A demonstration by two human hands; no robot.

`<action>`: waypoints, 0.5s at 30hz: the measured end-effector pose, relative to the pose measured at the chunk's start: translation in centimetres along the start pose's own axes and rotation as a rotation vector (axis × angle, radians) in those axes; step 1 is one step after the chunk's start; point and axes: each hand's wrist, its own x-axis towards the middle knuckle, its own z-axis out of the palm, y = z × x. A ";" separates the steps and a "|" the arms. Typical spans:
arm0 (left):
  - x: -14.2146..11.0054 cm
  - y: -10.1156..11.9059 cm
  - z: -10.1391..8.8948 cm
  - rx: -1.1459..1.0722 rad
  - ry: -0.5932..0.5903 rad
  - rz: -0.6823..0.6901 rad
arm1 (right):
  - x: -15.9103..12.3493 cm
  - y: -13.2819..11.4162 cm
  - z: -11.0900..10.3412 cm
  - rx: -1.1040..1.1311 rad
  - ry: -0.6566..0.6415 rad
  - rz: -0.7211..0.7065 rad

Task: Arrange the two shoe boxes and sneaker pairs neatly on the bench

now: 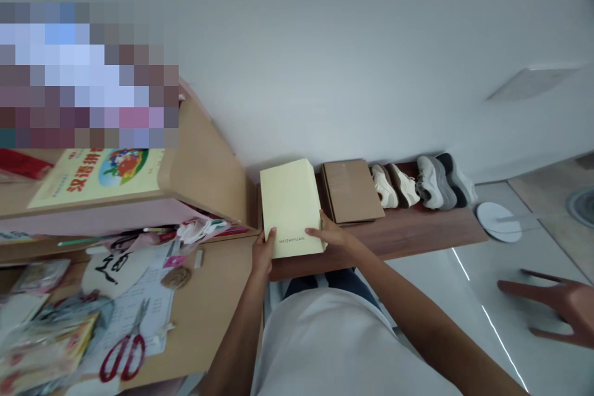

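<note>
A pale yellow box [290, 201] printed "MEIZHIYUAN" is held between my two hands over the left end of a long reddish-brown wooden shelf [417, 229]. My left hand [264, 252] grips its near left corner, thumb on top. On the near right side, my right hand [330, 232] is closed on the box, thumb resting on the lid. Whether the box touches the shelf I cannot tell. Just right of it lies a flat brown cardboard box [352, 190].
Pairs of shoes [431, 182] stand along the shelf's right part against the wall. On the left, a desk [204, 297] carries red-handled scissors [123, 356], papers and plastic bags. A round white base [499, 221] and a brown stool [566, 309] stand on the floor at right.
</note>
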 end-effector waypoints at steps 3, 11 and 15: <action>-0.1 0.3 -0.3 0.018 0.025 0.050 | 0.6 0.5 0.5 0.125 -0.053 0.046; 1.2 0.9 0.9 0.161 0.104 0.097 | 3.4 1.8 0.2 0.178 -0.100 0.225; 1.5 1.0 1.6 0.254 0.133 0.111 | 4.7 3.2 0.4 0.171 -0.074 0.245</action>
